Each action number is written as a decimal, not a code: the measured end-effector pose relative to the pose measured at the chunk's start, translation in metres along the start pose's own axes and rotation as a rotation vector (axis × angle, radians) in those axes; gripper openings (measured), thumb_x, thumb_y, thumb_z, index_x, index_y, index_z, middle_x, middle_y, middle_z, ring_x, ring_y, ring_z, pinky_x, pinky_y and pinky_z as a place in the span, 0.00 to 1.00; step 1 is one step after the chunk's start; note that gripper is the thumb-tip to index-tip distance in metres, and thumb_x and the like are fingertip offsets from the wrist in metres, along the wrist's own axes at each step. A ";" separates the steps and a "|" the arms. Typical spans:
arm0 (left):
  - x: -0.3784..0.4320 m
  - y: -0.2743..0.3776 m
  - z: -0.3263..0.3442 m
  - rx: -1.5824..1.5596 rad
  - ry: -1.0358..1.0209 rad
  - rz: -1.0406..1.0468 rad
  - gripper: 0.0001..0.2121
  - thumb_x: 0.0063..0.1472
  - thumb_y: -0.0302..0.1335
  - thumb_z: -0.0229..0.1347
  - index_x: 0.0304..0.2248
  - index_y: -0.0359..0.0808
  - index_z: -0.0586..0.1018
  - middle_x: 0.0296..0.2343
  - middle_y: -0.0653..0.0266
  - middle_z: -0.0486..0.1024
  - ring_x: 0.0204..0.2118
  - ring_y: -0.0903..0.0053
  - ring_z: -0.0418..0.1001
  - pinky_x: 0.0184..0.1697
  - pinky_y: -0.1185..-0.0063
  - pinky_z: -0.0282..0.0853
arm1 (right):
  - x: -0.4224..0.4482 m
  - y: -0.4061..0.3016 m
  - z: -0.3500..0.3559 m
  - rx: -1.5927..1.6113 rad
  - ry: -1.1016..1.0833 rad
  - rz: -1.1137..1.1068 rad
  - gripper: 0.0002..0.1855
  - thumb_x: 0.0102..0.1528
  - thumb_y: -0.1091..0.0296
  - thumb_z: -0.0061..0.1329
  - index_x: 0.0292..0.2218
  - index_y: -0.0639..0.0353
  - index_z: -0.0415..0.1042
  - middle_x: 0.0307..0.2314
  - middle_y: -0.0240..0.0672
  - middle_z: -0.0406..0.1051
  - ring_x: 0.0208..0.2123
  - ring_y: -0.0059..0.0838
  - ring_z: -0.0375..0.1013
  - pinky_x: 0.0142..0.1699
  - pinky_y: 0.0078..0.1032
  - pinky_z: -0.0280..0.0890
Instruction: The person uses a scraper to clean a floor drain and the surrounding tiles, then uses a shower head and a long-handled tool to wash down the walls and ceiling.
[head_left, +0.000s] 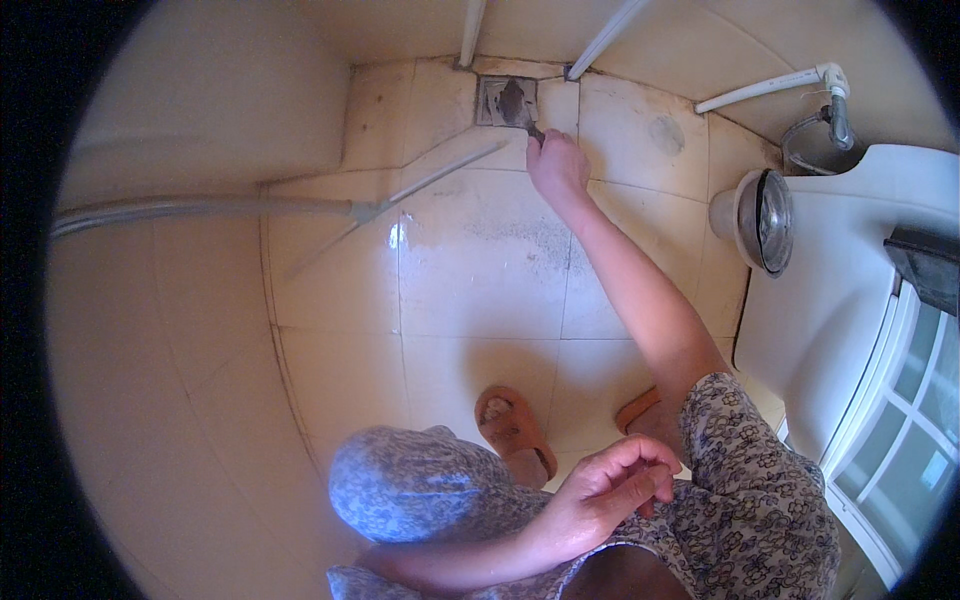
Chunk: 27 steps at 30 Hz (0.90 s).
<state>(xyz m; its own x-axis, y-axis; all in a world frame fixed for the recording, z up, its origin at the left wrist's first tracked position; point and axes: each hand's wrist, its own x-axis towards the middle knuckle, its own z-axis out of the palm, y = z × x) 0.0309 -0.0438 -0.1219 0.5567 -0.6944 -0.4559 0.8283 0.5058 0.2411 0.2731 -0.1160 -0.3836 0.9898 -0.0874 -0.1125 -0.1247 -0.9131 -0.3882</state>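
Note:
My right hand (559, 166) reaches far forward and grips the dark handle (535, 133) of a small tool whose kind I cannot make out. The tool's far end lies over a square floor drain (484, 105) near the wall, among dark, dirty material (511, 97). Close to my body, my left hand (600, 495) hangs above my lap, its fingers curled in and the thumb against them. Nothing shows in it, and its skin looks wet.
A floor squeegee (435, 178) with a long pole (210, 204) lies left of the drain. White pipes (606, 37) meet the floor behind. At right are a metal bowl (774, 225) and a white fixture (825, 225). Orange slippers (510, 424) stand on stained, wet-looking tiles (480, 262).

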 end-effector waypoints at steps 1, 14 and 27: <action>0.000 0.000 0.000 0.003 0.002 0.004 0.06 0.61 0.25 0.43 0.36 0.33 0.68 0.28 0.67 0.68 0.30 0.85 0.66 0.32 0.85 0.63 | -0.002 0.002 0.001 -0.019 -0.008 -0.025 0.18 0.51 0.56 0.40 0.31 0.64 0.69 0.27 0.47 0.69 0.29 0.47 0.70 0.35 0.41 0.64; -0.001 0.001 0.002 -0.011 0.008 0.029 0.06 0.61 0.23 0.43 0.36 0.32 0.68 0.28 0.67 0.68 0.30 0.84 0.65 0.33 0.85 0.62 | 0.015 -0.021 0.007 0.126 -0.092 0.151 0.18 0.51 0.56 0.40 0.31 0.63 0.69 0.28 0.49 0.70 0.32 0.47 0.70 0.37 0.39 0.64; -0.002 -0.005 0.001 -0.021 0.004 0.045 0.07 0.61 0.24 0.43 0.37 0.33 0.68 0.29 0.68 0.68 0.32 0.85 0.66 0.33 0.85 0.62 | 0.013 -0.016 0.004 0.085 -0.130 0.162 0.18 0.51 0.55 0.41 0.32 0.64 0.69 0.29 0.48 0.70 0.34 0.46 0.70 0.37 0.39 0.65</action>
<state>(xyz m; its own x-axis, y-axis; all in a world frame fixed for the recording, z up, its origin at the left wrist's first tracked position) 0.0258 -0.0454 -0.1210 0.5930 -0.6688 -0.4483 0.8010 0.5469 0.2436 0.2874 -0.1012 -0.3828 0.9399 -0.1726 -0.2946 -0.2919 -0.8539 -0.4308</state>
